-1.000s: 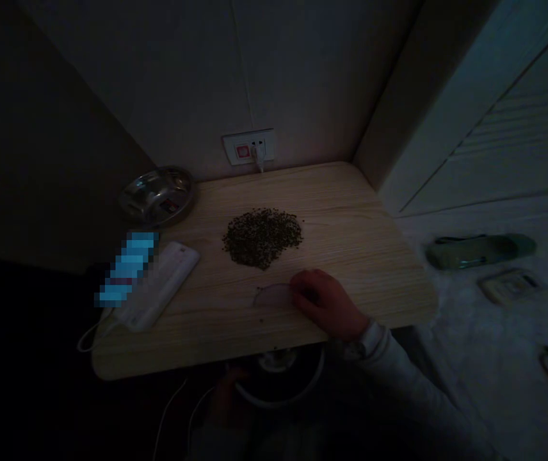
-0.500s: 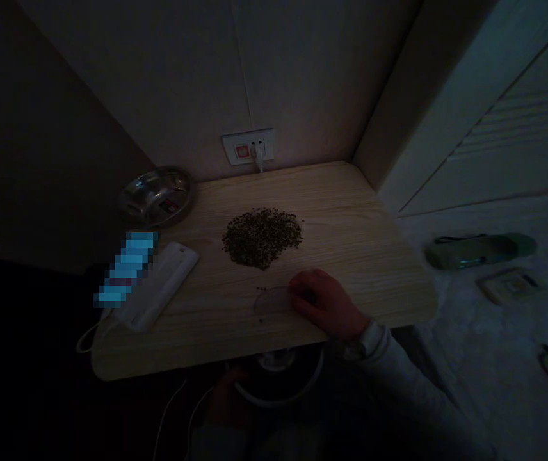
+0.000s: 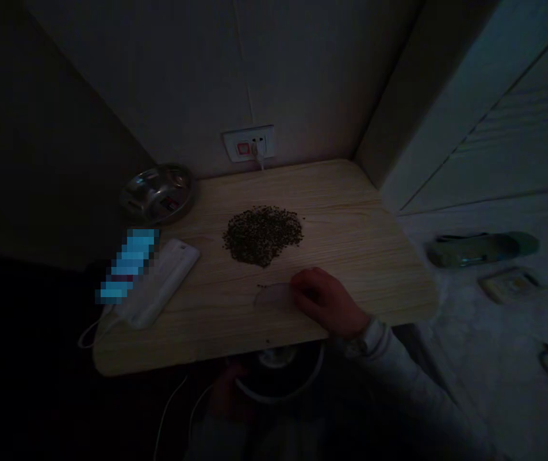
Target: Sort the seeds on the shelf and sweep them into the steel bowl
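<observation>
While right hand (image 3: 329,302) pinches clear sheet (image 3: 274,296), dark grain pile (image 3: 262,235) lies beyond, leftward.

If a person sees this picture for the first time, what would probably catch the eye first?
Probably the bright blue, pixelated screen at the left side of the wooden table, the brightest patch in a dim view. Next might come the dark heap of small grains near the middle of the table, and, nearer the viewer, the right hand holding a thin translucent sheet.
</observation>
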A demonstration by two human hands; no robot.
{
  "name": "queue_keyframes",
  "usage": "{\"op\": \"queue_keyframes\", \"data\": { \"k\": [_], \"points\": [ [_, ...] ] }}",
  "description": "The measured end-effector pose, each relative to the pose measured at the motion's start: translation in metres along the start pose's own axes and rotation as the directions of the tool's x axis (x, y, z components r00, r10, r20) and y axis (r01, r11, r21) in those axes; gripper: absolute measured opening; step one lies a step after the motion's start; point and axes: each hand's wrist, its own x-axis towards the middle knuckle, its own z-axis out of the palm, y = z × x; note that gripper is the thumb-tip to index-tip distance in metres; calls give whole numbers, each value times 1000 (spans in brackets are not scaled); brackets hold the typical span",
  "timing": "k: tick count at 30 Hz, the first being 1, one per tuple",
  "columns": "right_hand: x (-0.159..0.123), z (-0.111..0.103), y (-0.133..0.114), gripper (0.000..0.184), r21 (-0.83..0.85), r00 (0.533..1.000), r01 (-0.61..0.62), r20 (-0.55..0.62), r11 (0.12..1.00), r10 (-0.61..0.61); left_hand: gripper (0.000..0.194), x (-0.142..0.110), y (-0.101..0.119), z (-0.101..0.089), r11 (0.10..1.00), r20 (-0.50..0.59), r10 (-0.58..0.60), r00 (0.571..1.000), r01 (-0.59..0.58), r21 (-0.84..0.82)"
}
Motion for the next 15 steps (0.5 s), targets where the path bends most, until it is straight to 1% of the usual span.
{"op": "queue_keyframes", "data": {
  "k": [2, 8, 10, 15],
  "points": [
    [0, 0, 0, 11, 5, 1000, -9, 1, 1000, 9, 12, 4, -1, -3, 1000, -6, -12, 1000, 13, 22],
    [0, -1, 0, 11, -13, 1000, 25, 17, 1000, -24, 14, 11, -2, -10, 998, -7, -55, 998, 55, -18],
    [0, -1, 0, 10, -16, 999, 31, 13, 999, -31, 13, 9, -1, -8, 998, 5, -70, 998, 70, -6],
    [0, 0, 0, 11, -11, 999, 34, 7, 999, -34, 15, -2, 0, 0, 1000, -12, -29, 1000, 29, 2]
  ]
}}
